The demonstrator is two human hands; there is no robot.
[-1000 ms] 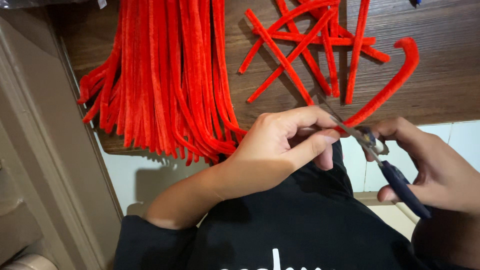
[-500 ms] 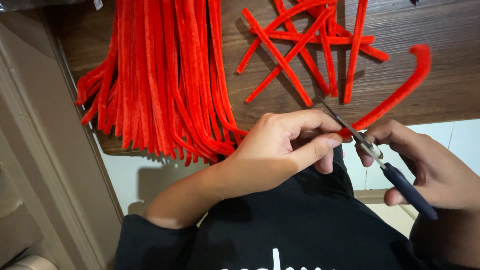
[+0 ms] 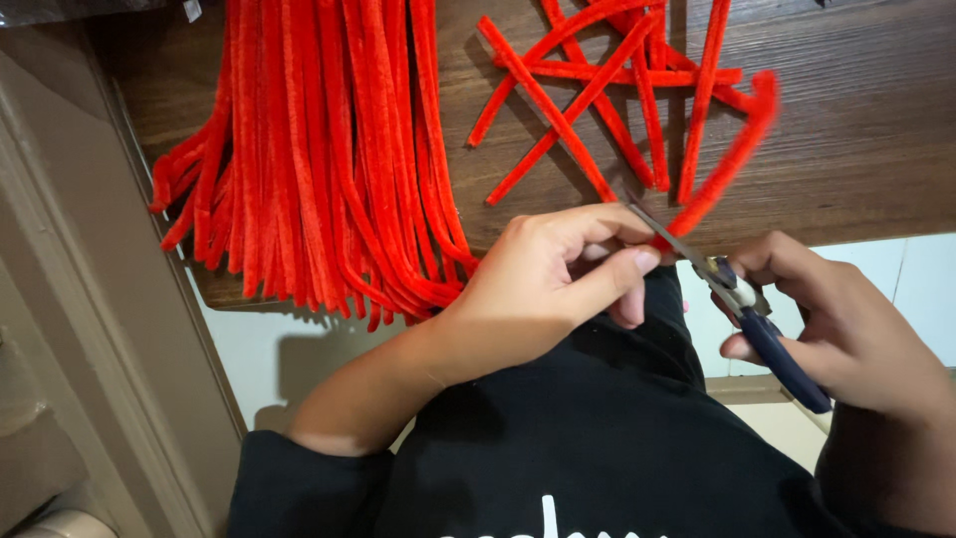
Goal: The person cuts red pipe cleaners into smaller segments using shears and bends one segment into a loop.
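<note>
left hand (image 3: 543, 284) pinches red pipe cleaner (image 3: 732, 159); right hand (image 3: 846, 324) grips scissors (image 3: 742, 299), blades on it.

We see the person from above, as the head camera looks down the chest. The upper body is clothed in a black shirt (image 3: 597, 448) of soft, matte fabric, with faint folds across the front. Part of a white printed mark shows at the lower edge of the frame, cut off by the border. The left sleeve (image 3: 299, 488) is short and ends above the elbow. The left hand (image 3: 543, 284) and right hand (image 3: 846, 329) are bare, without rings, watch or gloves. The forearms are likewise uncovered.
</note>
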